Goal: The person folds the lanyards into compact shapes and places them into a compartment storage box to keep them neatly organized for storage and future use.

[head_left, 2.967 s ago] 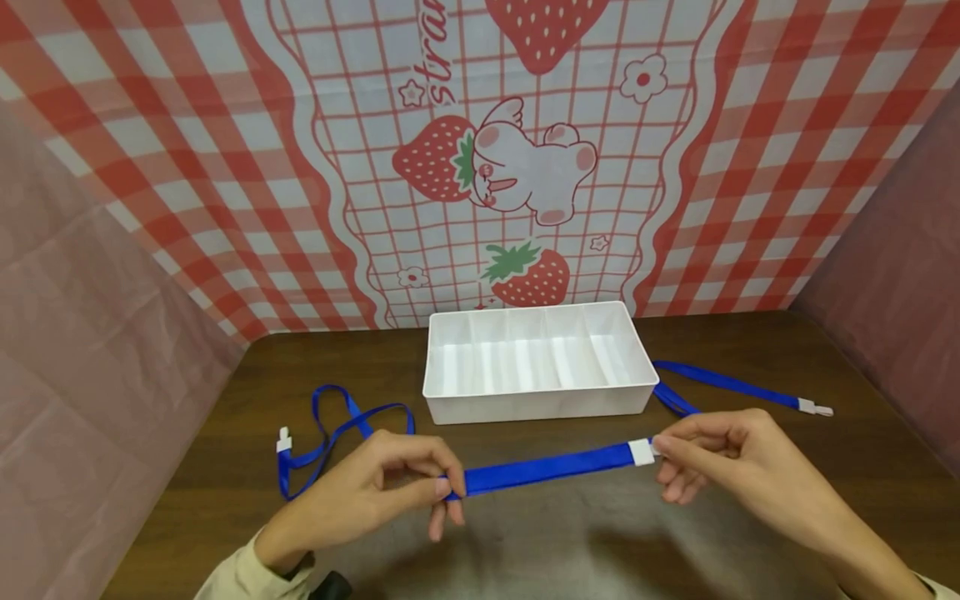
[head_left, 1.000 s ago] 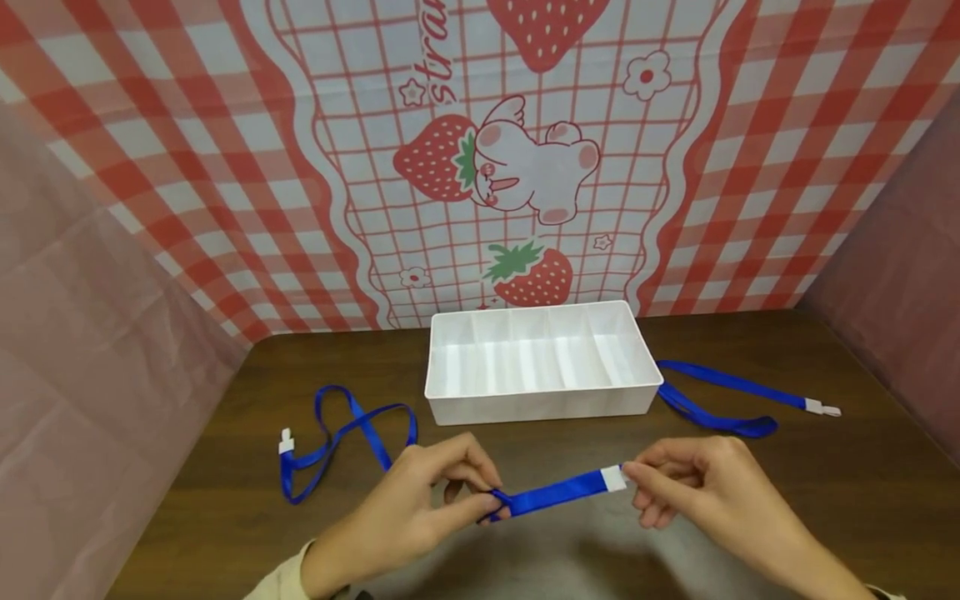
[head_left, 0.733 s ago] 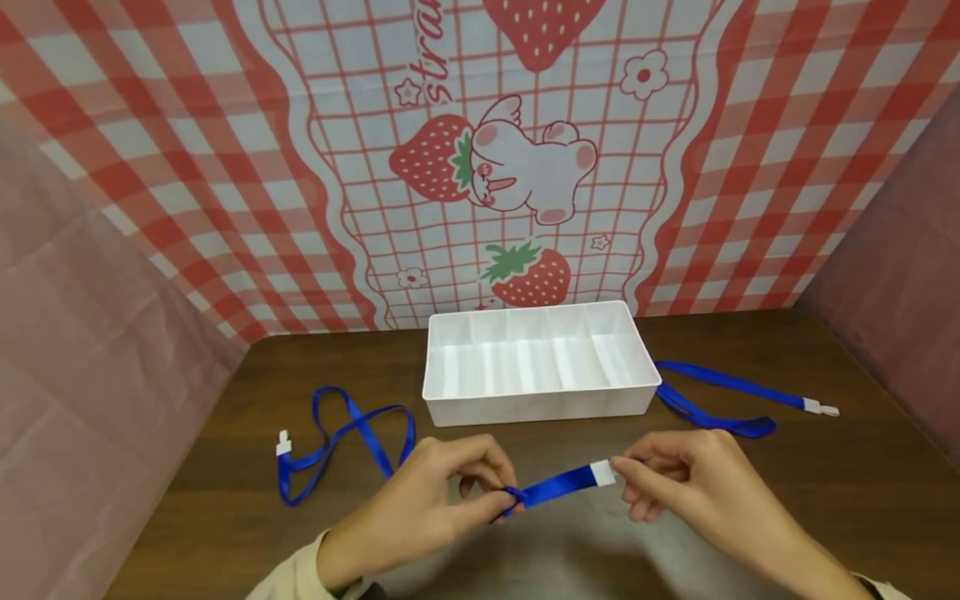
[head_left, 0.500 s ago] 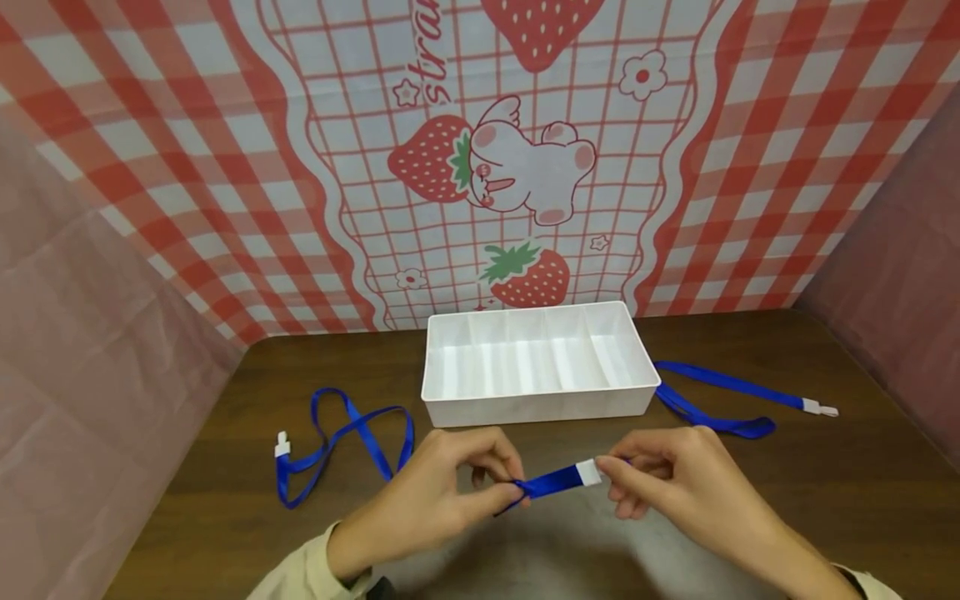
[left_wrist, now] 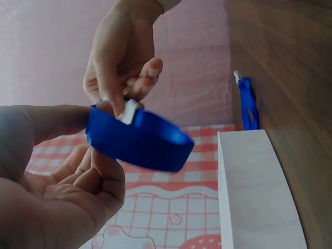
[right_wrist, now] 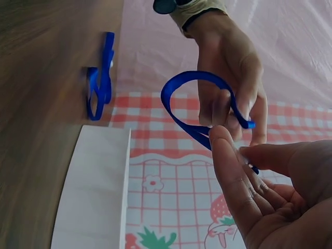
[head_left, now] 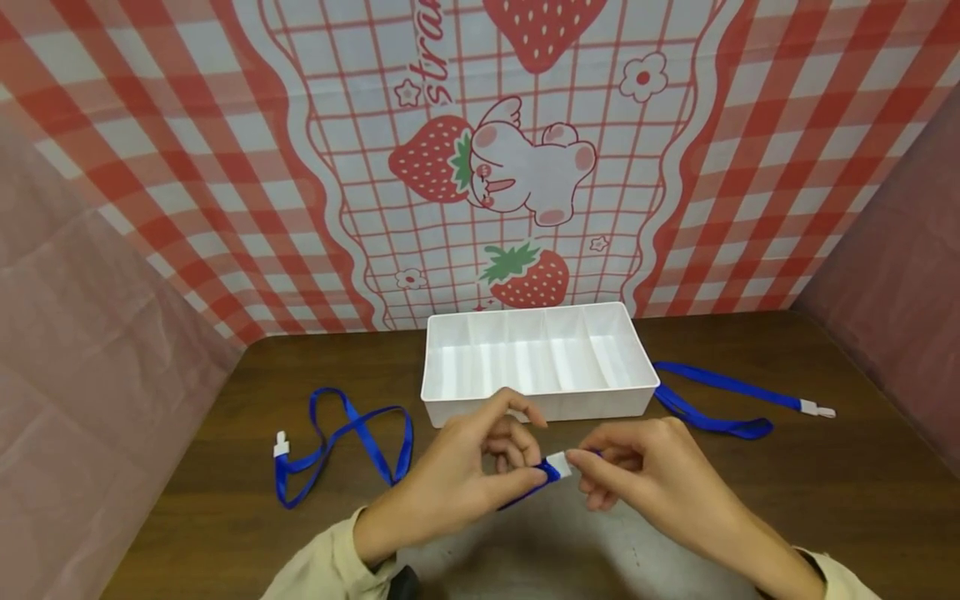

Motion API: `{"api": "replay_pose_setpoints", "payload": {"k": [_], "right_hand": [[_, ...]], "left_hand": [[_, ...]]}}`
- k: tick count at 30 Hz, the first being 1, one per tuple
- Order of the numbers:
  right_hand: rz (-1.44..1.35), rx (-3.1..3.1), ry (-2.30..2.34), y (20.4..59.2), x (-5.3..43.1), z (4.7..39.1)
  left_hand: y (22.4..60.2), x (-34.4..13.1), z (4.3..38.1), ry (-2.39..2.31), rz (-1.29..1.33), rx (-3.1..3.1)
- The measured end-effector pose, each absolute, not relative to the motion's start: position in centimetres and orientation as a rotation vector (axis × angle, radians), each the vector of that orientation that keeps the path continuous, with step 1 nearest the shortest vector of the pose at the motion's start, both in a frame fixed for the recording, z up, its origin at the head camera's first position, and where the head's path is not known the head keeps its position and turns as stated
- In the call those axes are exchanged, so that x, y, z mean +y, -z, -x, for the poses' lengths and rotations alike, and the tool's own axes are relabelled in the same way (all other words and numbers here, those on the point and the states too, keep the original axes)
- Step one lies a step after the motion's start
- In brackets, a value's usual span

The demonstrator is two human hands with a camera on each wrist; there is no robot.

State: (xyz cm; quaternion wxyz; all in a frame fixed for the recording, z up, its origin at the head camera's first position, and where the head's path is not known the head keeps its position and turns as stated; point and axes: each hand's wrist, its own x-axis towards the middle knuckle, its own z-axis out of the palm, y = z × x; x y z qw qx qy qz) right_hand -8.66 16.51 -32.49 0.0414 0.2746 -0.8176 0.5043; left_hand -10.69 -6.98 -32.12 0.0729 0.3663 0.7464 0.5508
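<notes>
Blue strap point(left_wrist: 140, 145) makes a loop up above the brown worktop point(head_left: 217, 450), on the near side of the white box point(head_left: 592, 406). With the left hand point(head_left: 465, 479) I pinch the blue band between thumb and fingers. With the right hand point(head_left: 652, 471) I pinch its end, right by the white clip point(head_left: 558, 464). From far off I also see a second strap point(head_left: 360, 422) lying in loops on the left, and a third strap point(head_left: 727, 384) near the box on the right. Red and white cloth point(head_left: 165, 167) stands behind.
</notes>
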Motion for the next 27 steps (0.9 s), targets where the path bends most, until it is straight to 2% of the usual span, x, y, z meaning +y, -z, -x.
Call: {"api": "replay_pose_setpoints", "payload": {"k": [10,27], "right_hand": [[-0.814,-2.41,-1.607,32.5,15.7,8.8],[-0.893,-2.269,-1.572,33.2,15.2,9.0]], "left_hand": [[32.1,-5.6,11.1,-1.737,-0.989,2.263],[32.7,-5.0,11.0,-1.76,-1.046,2.413]]}}
